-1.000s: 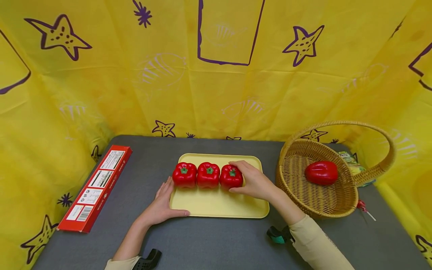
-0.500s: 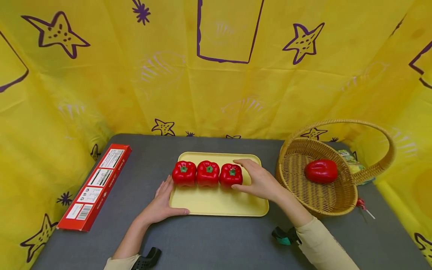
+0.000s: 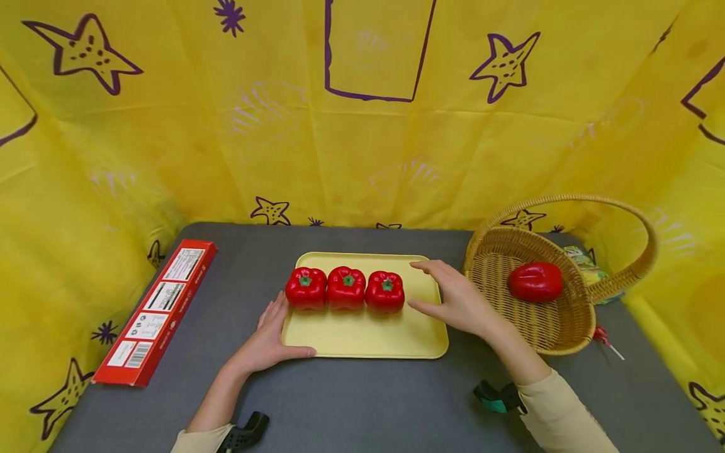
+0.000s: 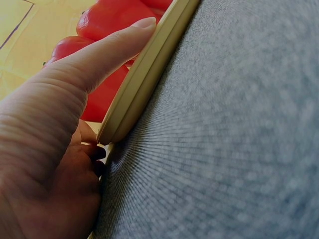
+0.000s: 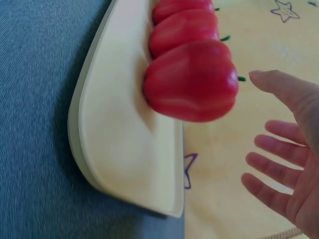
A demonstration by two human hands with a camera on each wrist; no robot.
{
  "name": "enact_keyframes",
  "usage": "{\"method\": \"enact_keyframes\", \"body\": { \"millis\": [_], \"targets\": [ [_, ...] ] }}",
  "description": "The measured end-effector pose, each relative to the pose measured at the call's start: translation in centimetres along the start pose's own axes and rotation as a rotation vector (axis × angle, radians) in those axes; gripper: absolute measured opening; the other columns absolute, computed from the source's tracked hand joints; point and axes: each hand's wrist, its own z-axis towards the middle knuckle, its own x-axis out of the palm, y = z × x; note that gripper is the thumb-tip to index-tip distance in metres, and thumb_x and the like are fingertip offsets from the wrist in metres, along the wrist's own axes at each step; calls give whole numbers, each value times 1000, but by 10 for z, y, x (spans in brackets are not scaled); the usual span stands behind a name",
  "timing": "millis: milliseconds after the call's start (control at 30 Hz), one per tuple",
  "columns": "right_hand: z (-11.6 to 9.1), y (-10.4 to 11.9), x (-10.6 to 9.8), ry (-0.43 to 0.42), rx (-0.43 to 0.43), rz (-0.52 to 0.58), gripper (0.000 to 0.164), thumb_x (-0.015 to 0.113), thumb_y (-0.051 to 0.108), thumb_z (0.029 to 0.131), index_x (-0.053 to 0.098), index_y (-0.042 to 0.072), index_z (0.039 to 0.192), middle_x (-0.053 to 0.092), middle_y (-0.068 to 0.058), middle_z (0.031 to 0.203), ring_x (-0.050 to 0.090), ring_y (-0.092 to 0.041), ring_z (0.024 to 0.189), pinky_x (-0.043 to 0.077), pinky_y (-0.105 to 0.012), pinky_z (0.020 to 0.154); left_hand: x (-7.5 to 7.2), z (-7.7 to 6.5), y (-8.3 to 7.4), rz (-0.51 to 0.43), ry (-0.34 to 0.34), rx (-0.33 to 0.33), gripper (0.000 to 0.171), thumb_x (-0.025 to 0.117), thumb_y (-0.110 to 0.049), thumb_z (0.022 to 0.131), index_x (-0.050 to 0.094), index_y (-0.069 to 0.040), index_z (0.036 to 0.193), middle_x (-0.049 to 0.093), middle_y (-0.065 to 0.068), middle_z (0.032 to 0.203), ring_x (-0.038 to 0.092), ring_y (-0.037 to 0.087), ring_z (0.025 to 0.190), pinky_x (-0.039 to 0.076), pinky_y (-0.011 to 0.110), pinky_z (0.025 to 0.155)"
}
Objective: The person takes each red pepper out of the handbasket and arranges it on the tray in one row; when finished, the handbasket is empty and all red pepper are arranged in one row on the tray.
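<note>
Three red bell peppers with green stems stand in a row on a pale yellow tray (image 3: 362, 340): a left pepper (image 3: 306, 289), a middle pepper (image 3: 346, 288) and a right pepper (image 3: 385, 292). My left hand (image 3: 272, 338) rests at the tray's left end, thumb along the front rim and fingers along the left side; in the left wrist view the thumb (image 4: 114, 55) lies at the rim. Just right of the right pepper, my right hand (image 3: 460, 301) hovers over the tray's right end, fingers spread. The right wrist view shows a gap between the hand (image 5: 294, 149) and the nearest pepper (image 5: 192, 82).
A wicker basket (image 3: 481, 277) with a tall handle stands to the right, one red pepper (image 3: 535, 282) lying in it. Behind it is a green packet (image 3: 586, 267), and beside it a red lollipop (image 3: 601, 335). A long red box (image 3: 158, 308) lies at the left.
My right hand has let go of the right pepper and drawn back to the right, its fingers spreading. The left hand stays at the tray, and the peppers keep their places.
</note>
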Motion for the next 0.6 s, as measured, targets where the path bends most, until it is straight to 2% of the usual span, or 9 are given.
{"method": "enact_keyframes", "body": {
  "millis": [200, 400, 600],
  "targets": [
    [-8, -5, -14, -2, 27, -18, 66, 82, 32, 79, 55, 7, 134, 59, -9, 128, 56, -28, 116, 48, -50, 94, -1, 0, 0, -6, -2, 11, 122, 86, -43, 69, 11, -4, 156, 7, 19, 161, -2, 38, 147, -4, 57, 113],
    [-19, -13, -27, -50, 34, -41, 63, 83, 28, 78, 57, 5, 131, 60, -9, 126, 57, -28, 114, 49, -50, 91, 0, 1, 1, -5, 2, 8, 122, 86, -43, 69, 11, -4, 156, 7, 20, 161, -2, 38, 147, -4, 58, 113],
    [-31, -22, -39, -53, 107, -46, 60, 82, 27, 80, 57, 10, 132, 59, -8, 129, 56, -29, 116, 47, -52, 94, 0, 1, 1, -8, 3, 7, 121, 86, -43, 69, 11, -3, 156, 6, 20, 161, -3, 38, 147, -5, 58, 113]
  ]
}}
